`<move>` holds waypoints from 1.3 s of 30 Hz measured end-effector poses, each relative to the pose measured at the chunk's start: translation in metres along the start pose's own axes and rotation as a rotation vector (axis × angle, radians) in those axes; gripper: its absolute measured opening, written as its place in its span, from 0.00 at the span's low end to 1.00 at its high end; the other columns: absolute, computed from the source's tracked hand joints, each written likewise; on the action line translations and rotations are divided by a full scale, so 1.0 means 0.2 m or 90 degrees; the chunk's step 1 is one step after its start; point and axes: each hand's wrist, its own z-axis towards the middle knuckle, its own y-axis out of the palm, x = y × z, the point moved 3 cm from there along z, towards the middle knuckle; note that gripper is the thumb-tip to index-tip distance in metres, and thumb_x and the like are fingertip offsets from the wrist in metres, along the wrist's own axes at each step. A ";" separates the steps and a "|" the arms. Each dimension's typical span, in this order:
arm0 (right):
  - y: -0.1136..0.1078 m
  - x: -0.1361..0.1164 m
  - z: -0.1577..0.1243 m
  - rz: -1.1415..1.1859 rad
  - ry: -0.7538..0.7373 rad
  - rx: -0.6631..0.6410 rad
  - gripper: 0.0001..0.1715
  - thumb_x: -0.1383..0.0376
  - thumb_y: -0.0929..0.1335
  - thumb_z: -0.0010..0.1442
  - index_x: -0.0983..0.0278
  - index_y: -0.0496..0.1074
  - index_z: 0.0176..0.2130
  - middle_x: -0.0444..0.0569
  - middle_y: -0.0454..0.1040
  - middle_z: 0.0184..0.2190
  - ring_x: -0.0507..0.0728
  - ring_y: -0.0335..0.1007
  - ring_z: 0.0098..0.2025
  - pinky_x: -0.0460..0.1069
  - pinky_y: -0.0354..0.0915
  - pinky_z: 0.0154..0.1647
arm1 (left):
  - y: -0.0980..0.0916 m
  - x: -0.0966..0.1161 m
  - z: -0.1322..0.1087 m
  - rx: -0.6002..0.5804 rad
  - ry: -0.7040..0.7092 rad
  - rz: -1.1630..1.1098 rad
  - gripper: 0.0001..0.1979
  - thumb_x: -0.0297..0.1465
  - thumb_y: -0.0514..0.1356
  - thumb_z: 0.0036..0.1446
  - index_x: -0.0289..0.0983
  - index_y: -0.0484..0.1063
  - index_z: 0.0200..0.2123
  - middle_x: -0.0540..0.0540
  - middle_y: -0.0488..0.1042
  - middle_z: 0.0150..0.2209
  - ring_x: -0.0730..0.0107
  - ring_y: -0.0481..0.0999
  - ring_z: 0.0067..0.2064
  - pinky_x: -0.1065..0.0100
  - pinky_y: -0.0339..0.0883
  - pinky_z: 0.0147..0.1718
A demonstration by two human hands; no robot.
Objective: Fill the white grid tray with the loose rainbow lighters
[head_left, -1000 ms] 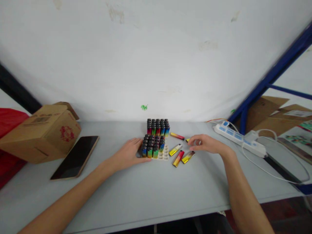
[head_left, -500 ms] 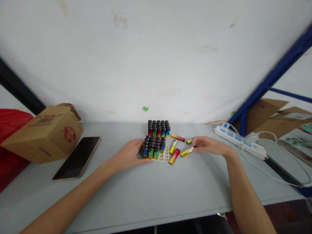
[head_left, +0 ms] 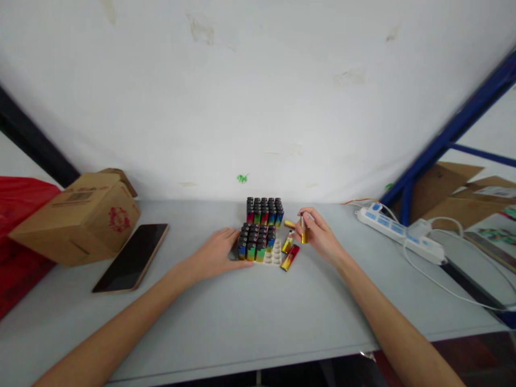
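My left hand [head_left: 220, 251] cups the near-left side of a white tray [head_left: 275, 259], thumb along its front edge and fingers by the left side. Several upright lighters [head_left: 251, 251] with black tops and coloured bodies fill the tray's left part; hollows show bare at its right. In my right hand [head_left: 316, 228] a gold-yellow lighter [head_left: 304, 235] is pinched upright, raised to the right of the tray. Below that hand lie a red-yellow lighter [head_left: 290, 258] and a yellow lighter [head_left: 287, 242]. Another lighter [head_left: 289, 223] shows partly behind my fingers.
A second block of upright lighters [head_left: 265, 212] stands behind the tray, near the wall. At left are a phone [head_left: 131, 258], a cardboard box [head_left: 76, 220] and a red bag [head_left: 24, 231]. A white power strip [head_left: 399, 234] with cables lies at right beside a blue frame [head_left: 407, 199].
My right hand has lifted the gold-yellow lighter off the table, turned it upright and brought it left toward the tray. My left hand stays at the tray.
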 end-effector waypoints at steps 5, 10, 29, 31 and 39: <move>0.10 0.05 -0.03 -0.131 0.002 -0.049 0.36 0.27 0.72 0.69 0.53 0.71 0.48 0.33 0.58 0.24 0.52 0.49 0.23 0.47 0.53 0.25 | 0.00 -0.01 0.00 -0.007 -0.006 -0.002 0.39 0.66 0.71 0.62 0.41 0.81 0.60 0.35 0.86 0.60 0.36 0.85 0.62 0.45 0.77 0.66; 0.15 0.03 -0.05 -0.417 -0.144 0.049 0.39 0.30 0.68 0.74 0.57 0.63 0.30 0.39 0.59 0.24 0.54 0.55 0.28 0.50 0.53 0.31 | 0.00 -0.01 -0.01 0.001 0.001 -0.014 0.38 0.65 0.72 0.61 0.42 0.81 0.60 0.36 0.86 0.60 0.37 0.85 0.62 0.46 0.77 0.67; 0.21 0.02 -0.07 -0.550 -0.170 0.048 0.36 0.40 0.65 0.78 0.55 0.54 0.26 0.40 0.60 0.20 0.55 0.55 0.24 0.52 0.54 0.30 | -0.01 0.00 -0.01 0.001 0.010 -0.022 0.38 0.63 0.72 0.62 0.42 0.80 0.62 0.36 0.86 0.62 0.37 0.85 0.62 0.44 0.76 0.68; 0.21 0.02 -0.08 -0.560 -0.175 0.045 0.35 0.42 0.65 0.79 0.55 0.53 0.26 0.40 0.59 0.20 0.55 0.56 0.25 0.52 0.54 0.31 | -0.01 0.00 -0.01 0.000 0.010 -0.021 0.38 0.63 0.72 0.62 0.42 0.80 0.62 0.36 0.86 0.62 0.37 0.85 0.62 0.45 0.77 0.68; 0.20 0.03 -0.07 -0.586 -0.178 0.046 0.28 0.53 0.67 0.75 0.55 0.56 0.26 0.41 0.65 0.19 0.55 0.58 0.24 0.52 0.56 0.31 | -0.01 0.01 -0.01 0.002 0.011 -0.015 0.38 0.63 0.72 0.63 0.42 0.80 0.62 0.35 0.86 0.62 0.36 0.85 0.62 0.43 0.76 0.68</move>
